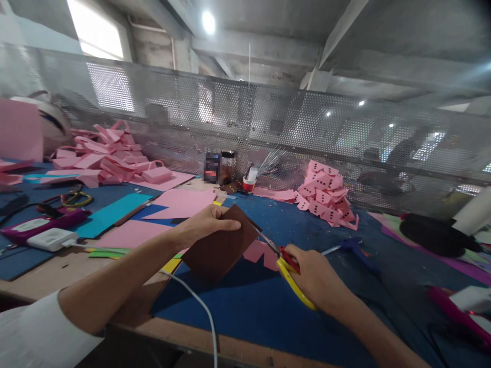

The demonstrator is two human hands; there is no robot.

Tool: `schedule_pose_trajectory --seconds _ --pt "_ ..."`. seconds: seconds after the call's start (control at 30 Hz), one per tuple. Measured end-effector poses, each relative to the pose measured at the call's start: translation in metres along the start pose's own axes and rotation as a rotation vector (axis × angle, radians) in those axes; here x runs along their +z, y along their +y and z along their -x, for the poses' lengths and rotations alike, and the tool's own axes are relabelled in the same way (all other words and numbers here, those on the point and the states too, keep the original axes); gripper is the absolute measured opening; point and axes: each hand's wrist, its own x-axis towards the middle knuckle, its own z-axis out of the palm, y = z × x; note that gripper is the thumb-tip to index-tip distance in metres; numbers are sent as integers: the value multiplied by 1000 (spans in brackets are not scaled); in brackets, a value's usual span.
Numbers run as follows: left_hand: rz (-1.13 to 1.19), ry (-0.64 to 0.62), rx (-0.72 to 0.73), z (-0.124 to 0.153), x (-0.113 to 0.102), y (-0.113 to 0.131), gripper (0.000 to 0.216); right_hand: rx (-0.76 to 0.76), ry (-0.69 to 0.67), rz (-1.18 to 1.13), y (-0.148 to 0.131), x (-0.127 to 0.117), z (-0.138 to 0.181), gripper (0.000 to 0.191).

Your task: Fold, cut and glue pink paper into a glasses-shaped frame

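Observation:
My left hand [205,223] is closed on the top edge of a brown sheet [220,248] and holds it tilted above the blue mat [253,301]. My right hand [316,278] grips yellow-and-red-handled scissors [286,263]. Their blades [264,239] meet the right edge of the brown sheet. A pink cut-out piece [263,253] lies on the mat just behind the sheet and under the scissors.
A heap of pink punched pieces [326,197] is at the back centre-right, and a bigger pile of pink folded shapes [111,156] at back left. Pink and teal sheets [115,214], chargers [51,237] and a white cable [199,306] lie left. A perforated metal screen [268,122] closes the far side.

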Motion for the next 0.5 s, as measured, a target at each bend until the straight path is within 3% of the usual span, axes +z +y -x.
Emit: schedule_pose_trajectory --seconds 0.5 --pt "-5 29 -24 -5 0 -4 36 -15 13 12 -3 -2 2 24"
